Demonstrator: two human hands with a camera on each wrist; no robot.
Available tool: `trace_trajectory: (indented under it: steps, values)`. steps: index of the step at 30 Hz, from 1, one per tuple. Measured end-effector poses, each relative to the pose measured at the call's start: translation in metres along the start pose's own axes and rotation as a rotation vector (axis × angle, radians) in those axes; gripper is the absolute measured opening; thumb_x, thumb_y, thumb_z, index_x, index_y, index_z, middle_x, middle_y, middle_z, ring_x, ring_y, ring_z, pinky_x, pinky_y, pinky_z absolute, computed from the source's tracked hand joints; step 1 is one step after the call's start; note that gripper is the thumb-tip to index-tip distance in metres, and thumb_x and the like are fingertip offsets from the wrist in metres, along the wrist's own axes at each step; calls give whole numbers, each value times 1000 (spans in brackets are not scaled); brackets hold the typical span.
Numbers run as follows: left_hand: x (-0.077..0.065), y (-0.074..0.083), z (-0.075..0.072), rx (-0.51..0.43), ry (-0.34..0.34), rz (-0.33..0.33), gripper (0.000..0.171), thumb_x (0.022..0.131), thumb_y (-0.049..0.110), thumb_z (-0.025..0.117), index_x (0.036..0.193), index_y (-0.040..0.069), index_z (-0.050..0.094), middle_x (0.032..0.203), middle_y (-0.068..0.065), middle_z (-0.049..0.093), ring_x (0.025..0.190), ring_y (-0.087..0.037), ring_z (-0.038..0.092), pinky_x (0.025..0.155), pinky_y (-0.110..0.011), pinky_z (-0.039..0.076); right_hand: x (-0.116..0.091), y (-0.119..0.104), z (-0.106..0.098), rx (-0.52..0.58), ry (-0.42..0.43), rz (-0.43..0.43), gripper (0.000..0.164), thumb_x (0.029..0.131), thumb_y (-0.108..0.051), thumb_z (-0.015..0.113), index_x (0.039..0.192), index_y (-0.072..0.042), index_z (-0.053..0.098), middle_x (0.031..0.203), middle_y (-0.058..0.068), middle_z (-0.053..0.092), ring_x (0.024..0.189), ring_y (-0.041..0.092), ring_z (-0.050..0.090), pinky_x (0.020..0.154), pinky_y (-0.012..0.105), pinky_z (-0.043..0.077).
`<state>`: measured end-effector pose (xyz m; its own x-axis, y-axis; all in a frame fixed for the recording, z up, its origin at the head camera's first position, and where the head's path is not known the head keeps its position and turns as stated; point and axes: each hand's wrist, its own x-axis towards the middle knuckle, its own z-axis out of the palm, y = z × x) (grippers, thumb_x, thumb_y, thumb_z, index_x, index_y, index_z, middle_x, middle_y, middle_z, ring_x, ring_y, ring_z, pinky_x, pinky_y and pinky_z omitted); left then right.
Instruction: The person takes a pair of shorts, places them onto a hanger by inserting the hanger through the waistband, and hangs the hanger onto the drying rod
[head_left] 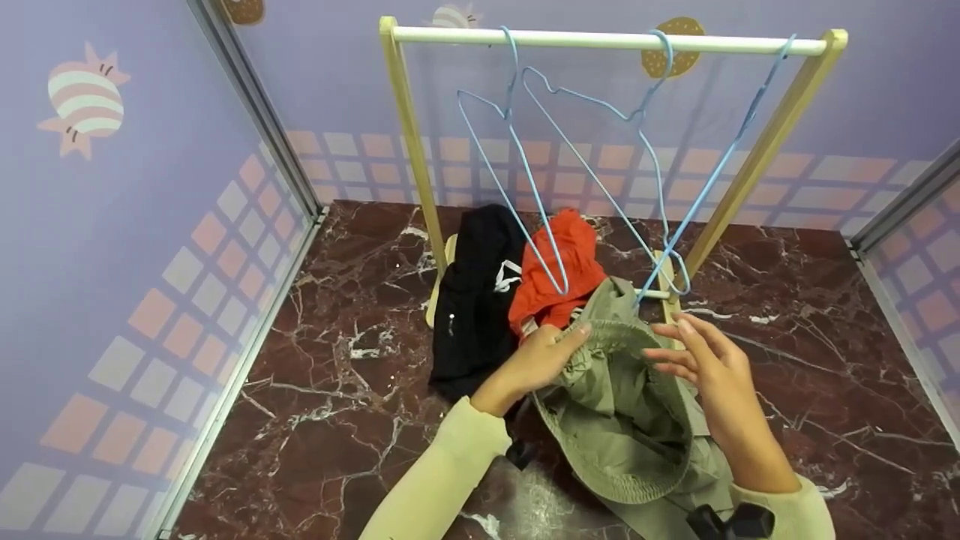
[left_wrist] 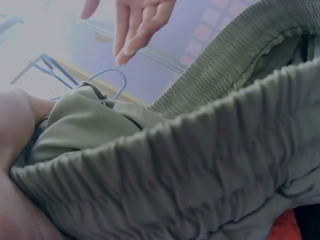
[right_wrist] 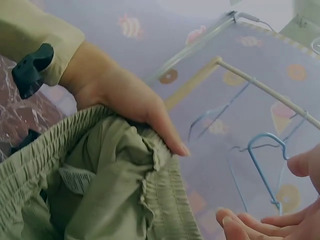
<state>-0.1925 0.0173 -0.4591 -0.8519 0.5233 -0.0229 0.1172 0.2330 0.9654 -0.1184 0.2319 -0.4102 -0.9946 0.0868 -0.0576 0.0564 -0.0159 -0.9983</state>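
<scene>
My left hand (head_left: 536,360) grips the gathered waistband of a pair of olive green pants (head_left: 630,484), its thumb over the edge. The pants' elastic opening faces up, and a white label (right_wrist: 77,180) shows inside. Across from it, my right hand (head_left: 720,382) holds nothing; its fingers reach out loosely near the other side of the waistband. In the right wrist view, a gap lies between those fingers and the cloth. A light blue hanger (head_left: 671,259) has its lower corner just beyond my right fingertips.
Two more blue hangers, one at the left (head_left: 534,187) and one at the right (head_left: 724,157), hang from the white rail (head_left: 600,40) of a wooden rack. Black pants (head_left: 472,300) and a red garment (head_left: 559,259) lie on the dark marbled surface (head_left: 352,420) beneath. Patterned walls (head_left: 150,225) enclose it.
</scene>
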Motion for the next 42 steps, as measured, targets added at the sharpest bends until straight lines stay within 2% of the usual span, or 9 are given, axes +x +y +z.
trace_trajectory:
  steps: [6,11,17,20,24,28,33,38,42]
  values:
    - [-2,0,-1,-4,-19,-5,59,95,44,42,45,15,28,42,7,19,35,-9,13,38,-25,16,15,-6,11,113,-76,52,55,95,-38,44,134,-2,32,116,6,61,91,23,67,78,33,53]
    - [-4,0,-3,-22,-47,23,58,96,41,40,46,15,28,42,7,20,35,-9,13,37,-25,17,27,-15,15,172,-121,71,60,95,-40,43,136,1,27,117,9,59,89,23,67,77,32,53]
    - [-4,-1,-3,-6,-44,16,57,96,42,40,46,16,29,43,7,21,35,-9,15,38,-24,18,38,-18,18,286,-201,127,48,95,-46,39,122,-7,32,117,11,60,96,28,65,84,35,51]
    - [-4,0,-3,-9,-50,32,56,96,40,40,46,16,30,43,8,21,35,-9,15,38,-24,18,43,-19,20,368,-225,156,53,93,-49,39,126,-8,29,119,12,59,98,29,64,85,34,50]
    - [-3,-1,-4,2,-51,46,56,97,38,40,46,15,30,42,8,21,34,-8,14,38,-24,18,48,-22,22,449,-239,166,62,92,-51,39,134,-9,19,120,14,57,99,28,63,85,32,50]
    - [-3,-2,-4,17,-43,30,57,96,40,40,46,15,30,42,8,21,34,-8,14,37,-24,17,51,-26,24,504,-246,165,66,92,-50,41,137,-11,12,122,16,54,99,26,62,85,31,50]
    - [-5,-2,-4,25,-26,16,57,96,42,40,45,16,30,42,8,21,35,-8,14,38,-24,17,53,-31,28,540,-232,172,63,91,-49,43,134,-11,16,122,16,52,94,24,62,82,31,50]
    - [-6,-2,-3,-25,-40,10,57,97,39,40,46,15,30,42,8,22,35,-8,15,38,-24,17,57,-36,31,564,-219,198,61,90,-50,46,130,-12,20,119,16,50,86,22,60,79,30,50]
    - [-6,-3,-3,-1,-32,21,56,97,38,40,46,15,30,43,8,21,36,-7,15,39,-24,17,59,-39,30,590,-224,217,60,89,-51,47,129,-14,21,116,14,50,76,18,57,71,27,48]
